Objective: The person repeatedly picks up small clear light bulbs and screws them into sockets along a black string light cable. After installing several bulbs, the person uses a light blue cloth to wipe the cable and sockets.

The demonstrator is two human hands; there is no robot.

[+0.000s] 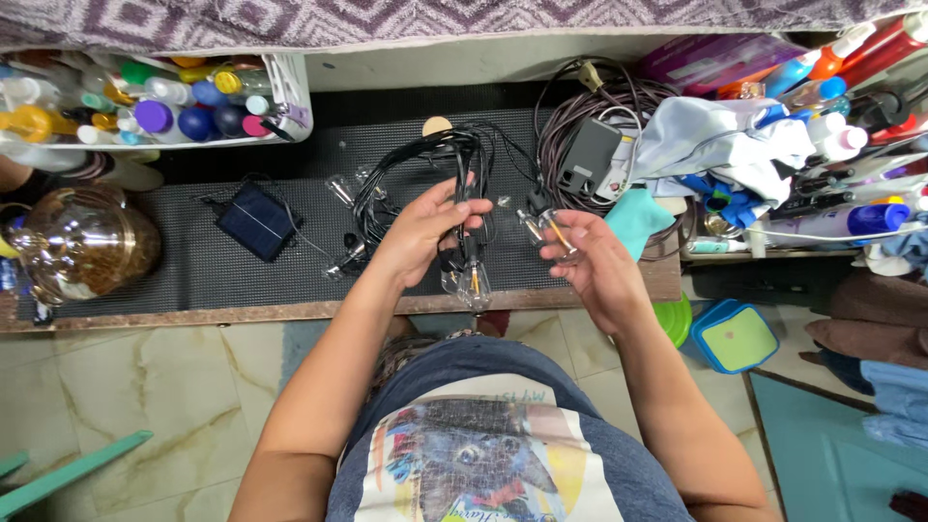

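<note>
My left hand [423,232] grips a bundle of black string-light cable [425,164] above the dark mat [290,174]. Clear glass bulbs [470,281] hang from the cable just below that hand. My right hand [590,259] holds a single clear bulb [548,232] with a visible filament, a little to the right of the left hand. The rest of the black cable loops over the mat behind my hands, with a few more small bulbs [338,188] lying on it.
A small dark solar panel [256,220] lies on the mat at left. A white basket of bottles [145,97] stands far left, a glass jar [82,242] below it. A brown cord coil with a grey adapter [588,155], cloths and bottles [841,135] crowd the right.
</note>
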